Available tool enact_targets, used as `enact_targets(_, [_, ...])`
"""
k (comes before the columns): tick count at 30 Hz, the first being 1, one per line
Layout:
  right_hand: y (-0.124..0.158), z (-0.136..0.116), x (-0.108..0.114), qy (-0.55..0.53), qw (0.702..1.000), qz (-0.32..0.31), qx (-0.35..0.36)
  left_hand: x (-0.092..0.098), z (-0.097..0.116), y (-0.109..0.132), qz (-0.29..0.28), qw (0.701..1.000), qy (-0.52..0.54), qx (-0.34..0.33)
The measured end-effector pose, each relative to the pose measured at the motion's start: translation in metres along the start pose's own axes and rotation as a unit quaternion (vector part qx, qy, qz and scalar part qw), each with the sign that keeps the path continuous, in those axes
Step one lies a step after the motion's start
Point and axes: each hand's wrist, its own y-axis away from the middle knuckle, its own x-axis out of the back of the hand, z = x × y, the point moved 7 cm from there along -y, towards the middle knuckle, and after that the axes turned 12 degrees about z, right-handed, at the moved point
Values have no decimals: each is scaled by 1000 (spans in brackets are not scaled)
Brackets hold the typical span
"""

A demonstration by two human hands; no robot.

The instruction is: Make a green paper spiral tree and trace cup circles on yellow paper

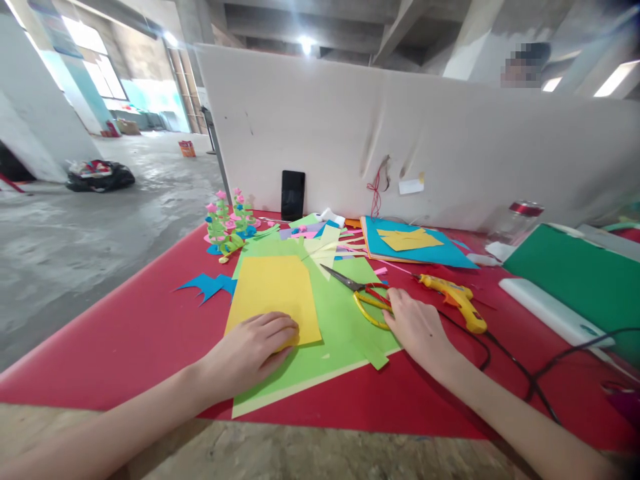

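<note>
A sheet of yellow paper [277, 287] lies over green paper [350, 333]. My left hand [263, 340] is at its lower edge, fingers curled over the top and thumb below, closed on the sheet. Scissors [354, 285] with red and yellow handles lie over the green sheets, slightly open, tips pointing up and left. The fingers of my right hand [413, 323] are closed at the handle end of the scissors; the fingertips are partly hidden. A narrow green strip [373, 353] lies between my hands.
Right of the scissors lies a yellow glue gun [457, 300] with a black cord. Blue paper scraps [207, 287] and paper flowers [227, 223] sit left. A phone [293, 195] leans on the white partition [310, 120]. Blue sheets [450, 252] and a jar [517, 223] stand farther back.
</note>
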Motion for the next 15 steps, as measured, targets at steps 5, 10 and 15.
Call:
enact_targets(5, [-11, -6, -8, -78, 995, -4, 61, 0, 0, 0, -10, 1000, 2, 5])
enact_targets(10, [-10, -5, -21, -135, 989, -32, 60, 3, 2, 0, 5, 1000, 3, -5])
enact_targets(15, [-10, -3, -18, -184, 982, -25, 24, 0, 0, 3, -5, 1000, 6, -3])
